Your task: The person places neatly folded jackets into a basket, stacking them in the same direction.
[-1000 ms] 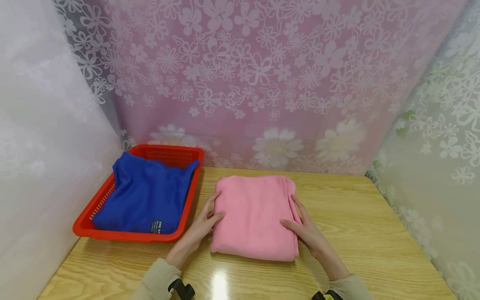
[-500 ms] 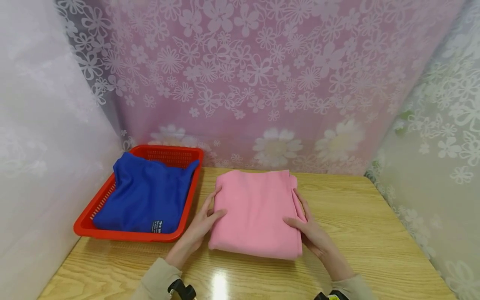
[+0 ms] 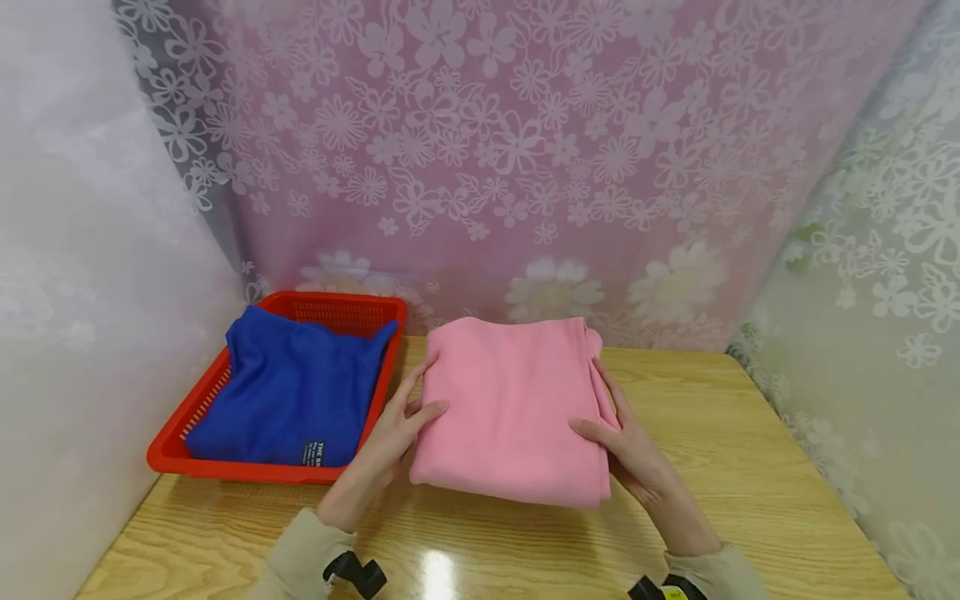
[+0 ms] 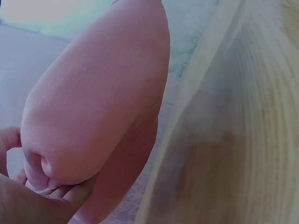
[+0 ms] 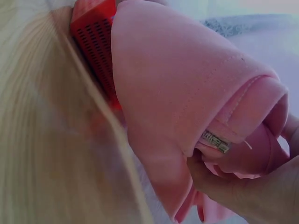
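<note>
A folded pink garment [image 3: 510,408], thick and soft, is held up off the table at the middle of the head view. At its left side my left hand [image 3: 390,437] grips it, thumb on top and fingers around the edge. My right hand [image 3: 641,458] holds the opposite side in the same manner. The left wrist view shows the rounded fold of the garment [image 4: 93,102] with fingers tucked under it. In the right wrist view, layered stitched edges and a small printed label [image 5: 215,141] show beside my thumb. Part of the fingers is hidden by the cloth.
To the left stands a red plastic basket [image 3: 390,367] with a folded blue garment [image 3: 300,392] bearing a dark label. Everything rests on a wood-grain table [image 3: 712,467]. Flowered curtains [image 3: 525,167] close off the back and sides.
Both hands have raised the pink garment from the tabletop, and its far edge now sits higher in the view. The basket and blue garment have stayed in place.
</note>
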Motion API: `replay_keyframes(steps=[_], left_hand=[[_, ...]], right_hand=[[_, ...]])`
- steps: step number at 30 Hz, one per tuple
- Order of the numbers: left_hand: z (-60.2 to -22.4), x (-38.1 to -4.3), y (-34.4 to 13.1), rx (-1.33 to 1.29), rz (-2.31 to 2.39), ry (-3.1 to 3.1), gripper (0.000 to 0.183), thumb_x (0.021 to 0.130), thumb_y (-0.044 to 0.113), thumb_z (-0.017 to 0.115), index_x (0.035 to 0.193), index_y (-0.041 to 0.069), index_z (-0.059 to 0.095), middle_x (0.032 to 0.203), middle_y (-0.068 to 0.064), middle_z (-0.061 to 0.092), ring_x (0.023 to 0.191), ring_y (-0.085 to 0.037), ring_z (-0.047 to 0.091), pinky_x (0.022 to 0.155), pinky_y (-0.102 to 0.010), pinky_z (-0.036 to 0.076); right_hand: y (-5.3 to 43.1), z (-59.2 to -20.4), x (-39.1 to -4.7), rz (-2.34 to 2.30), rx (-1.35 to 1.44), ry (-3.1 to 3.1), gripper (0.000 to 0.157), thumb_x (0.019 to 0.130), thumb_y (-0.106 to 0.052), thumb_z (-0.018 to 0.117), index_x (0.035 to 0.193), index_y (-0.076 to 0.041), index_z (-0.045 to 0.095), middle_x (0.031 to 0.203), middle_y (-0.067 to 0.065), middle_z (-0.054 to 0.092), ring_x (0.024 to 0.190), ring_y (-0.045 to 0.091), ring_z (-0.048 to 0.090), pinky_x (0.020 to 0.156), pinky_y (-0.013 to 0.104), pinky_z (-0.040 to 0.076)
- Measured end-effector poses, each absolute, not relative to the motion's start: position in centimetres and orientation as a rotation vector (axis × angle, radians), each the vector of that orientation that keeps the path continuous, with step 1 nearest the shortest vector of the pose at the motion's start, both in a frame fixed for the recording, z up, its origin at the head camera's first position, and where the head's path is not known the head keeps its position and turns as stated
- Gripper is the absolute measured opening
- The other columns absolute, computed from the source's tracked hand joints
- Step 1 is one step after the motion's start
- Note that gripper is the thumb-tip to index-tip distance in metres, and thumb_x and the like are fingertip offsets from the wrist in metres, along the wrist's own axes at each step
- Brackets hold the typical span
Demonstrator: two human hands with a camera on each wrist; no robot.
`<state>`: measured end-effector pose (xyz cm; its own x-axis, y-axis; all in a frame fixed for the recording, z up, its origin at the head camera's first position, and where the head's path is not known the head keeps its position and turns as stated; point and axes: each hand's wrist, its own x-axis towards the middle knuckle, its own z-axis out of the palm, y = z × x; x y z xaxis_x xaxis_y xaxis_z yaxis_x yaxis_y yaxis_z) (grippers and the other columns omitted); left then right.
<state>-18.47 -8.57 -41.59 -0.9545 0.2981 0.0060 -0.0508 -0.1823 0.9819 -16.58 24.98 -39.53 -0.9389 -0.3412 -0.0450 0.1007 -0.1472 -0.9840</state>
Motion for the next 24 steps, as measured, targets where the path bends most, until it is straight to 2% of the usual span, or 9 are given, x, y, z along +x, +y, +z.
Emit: replay_keyframes(steps=[2, 7, 9, 11, 16, 18, 20, 22, 24], left_hand=[[-40.8, -18.4, -9.1, 0.286, 2.231, 1.871, 0.069, 0.101, 0.019, 0.063, 0.154, 0.05, 0.033, 0.136, -0.023, 0.055, 0.097, -0.026, 0.069, 0.081, -0.043, 0.059], [-38.5, -18.6, -11.2, 0.293, 2.217, 1.984, 0.066, 0.101, 0.027, 0.064, 0.154, 0.051, 0.033, 0.143, -0.017, 0.052, 0.103, -0.025, 0.067, 0.083, -0.044, 0.058], [-37.6, -18.7, -12.4, 0.285, 2.214, 2.024, 0.065, 0.101, 0.03, 0.064, 0.154, 0.051, 0.033, 0.141, -0.016, 0.054, 0.103, -0.026, 0.068, 0.083, -0.044, 0.058], [-36.8, -18.8, -14.0, 0.266, 2.211, 2.061, 0.064, 0.101, 0.033, 0.063, 0.154, 0.051, 0.033, 0.133, -0.018, 0.06, 0.097, -0.027, 0.07, 0.081, -0.044, 0.059], [-35.0, -18.9, -18.5, 0.223, 2.212, 2.163, 0.061, 0.103, 0.036, 0.06, 0.156, 0.048, 0.032, 0.121, -0.009, 0.063, 0.084, -0.021, 0.071, 0.075, -0.04, 0.06], [-34.4, -18.9, -20.5, 0.216, 2.227, 2.184, 0.061, 0.103, 0.035, 0.059, 0.156, 0.047, 0.032, 0.126, -0.002, 0.057, 0.081, -0.018, 0.07, 0.073, -0.036, 0.06], [-33.8, -19.0, -22.5, 0.208, 2.259, 2.192, 0.059, 0.104, 0.033, 0.058, 0.156, 0.046, 0.034, 0.132, -0.004, 0.05, 0.075, -0.016, 0.068, 0.068, -0.033, 0.059], [-33.4, -18.9, -24.5, 0.221, 2.28, 2.216, 0.059, 0.105, 0.029, 0.057, 0.157, 0.044, 0.034, 0.149, -0.005, 0.036, 0.08, -0.012, 0.065, 0.069, -0.029, 0.058], [-33.0, -18.8, -26.6, 0.226, 2.3, 2.229, 0.058, 0.105, 0.026, 0.055, 0.157, 0.043, 0.034, 0.159, -0.006, 0.021, 0.082, -0.011, 0.064, 0.068, -0.028, 0.057]], right_hand=[[24.5, -38.9, -16.7, -2.166, -0.292, 1.84, 0.092, 0.099, -0.008, 0.061, 0.16, -0.049, 0.004, 0.166, 0.004, 0.007, 0.13, 0.018, 0.05, 0.094, 0.039, 0.054], [22.2, -36.9, -17.4, -2.207, -0.328, 1.801, 0.093, 0.099, -0.006, 0.061, 0.159, -0.051, 0.007, 0.168, -0.001, 0.006, 0.134, 0.019, 0.047, 0.094, 0.04, 0.055], [20.8, -36.1, -17.8, -2.236, -0.336, 1.763, 0.094, 0.098, -0.004, 0.062, 0.159, -0.052, 0.009, 0.167, 0.0, 0.01, 0.135, 0.022, 0.046, 0.093, 0.04, 0.055], [19.1, -35.4, -18.3, -2.259, -0.349, 1.724, 0.095, 0.097, -0.001, 0.062, 0.158, -0.052, 0.01, 0.166, 0.002, 0.014, 0.136, 0.025, 0.044, 0.093, 0.04, 0.055], [14.0, -34.3, -19.6, -2.336, -0.403, 1.628, 0.096, 0.095, 0.004, 0.06, 0.158, -0.051, 0.014, 0.164, 0.001, 0.02, 0.135, 0.029, 0.045, 0.089, 0.039, 0.056], [11.7, -34.0, -20.0, -2.37, -0.437, 1.596, 0.096, 0.095, 0.005, 0.06, 0.158, -0.051, 0.016, 0.163, -0.001, 0.021, 0.134, 0.03, 0.046, 0.089, 0.039, 0.056], [9.3, -33.9, -20.5, -2.398, -0.47, 1.577, 0.096, 0.094, 0.006, 0.061, 0.158, -0.051, 0.018, 0.162, -0.001, 0.024, 0.131, 0.031, 0.049, 0.088, 0.039, 0.056], [6.9, -33.9, -20.7, -2.417, -0.504, 1.572, 0.096, 0.093, 0.006, 0.063, 0.157, -0.052, 0.02, 0.161, 0.002, 0.027, 0.127, 0.031, 0.052, 0.087, 0.039, 0.057], [4.6, -34.0, -20.9, -2.435, -0.54, 1.565, 0.097, 0.092, 0.005, 0.065, 0.157, -0.052, 0.021, 0.16, 0.005, 0.027, 0.125, 0.031, 0.054, 0.088, 0.04, 0.057]])
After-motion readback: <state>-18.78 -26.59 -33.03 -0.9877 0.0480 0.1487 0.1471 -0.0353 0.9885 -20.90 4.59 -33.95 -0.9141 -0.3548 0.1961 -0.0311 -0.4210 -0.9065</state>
